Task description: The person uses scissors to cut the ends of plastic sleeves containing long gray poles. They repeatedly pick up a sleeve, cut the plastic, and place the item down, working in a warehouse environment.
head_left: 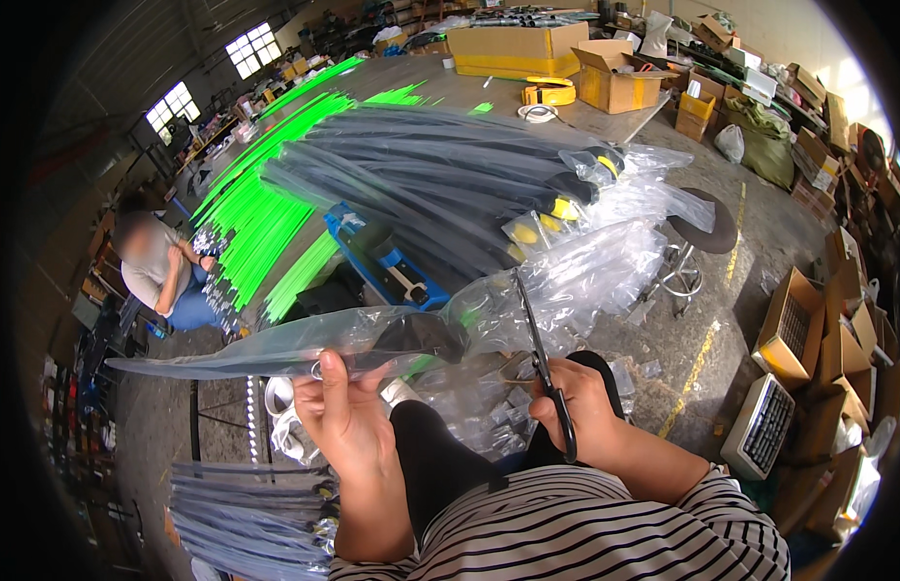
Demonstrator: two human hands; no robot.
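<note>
My left hand (345, 416) is closed, thumb up, around a long dark rod-like piece in a clear plastic sleeve (275, 347). The sleeve narrows to the left, and its dark, thicker end (421, 335) lies right of my fingers. From there loose clear film runs toward the scissors. My right hand (587, 412) grips black-handled scissors (540, 363) with the blades pointing up and away. The blades are beside the film; I cannot tell whether they touch it. Beyond lies a large pile of similar sleeved dark pieces (440, 184), some with yellow ends.
Bright green rods (275, 213) lie left of the pile. A blue tool tray (382, 257) is in front. At left sits another person (164, 266). A round stool (706, 221) stands right. More sleeved pieces (246, 513) lie lower left; cardboard boxes (793, 324) line the right.
</note>
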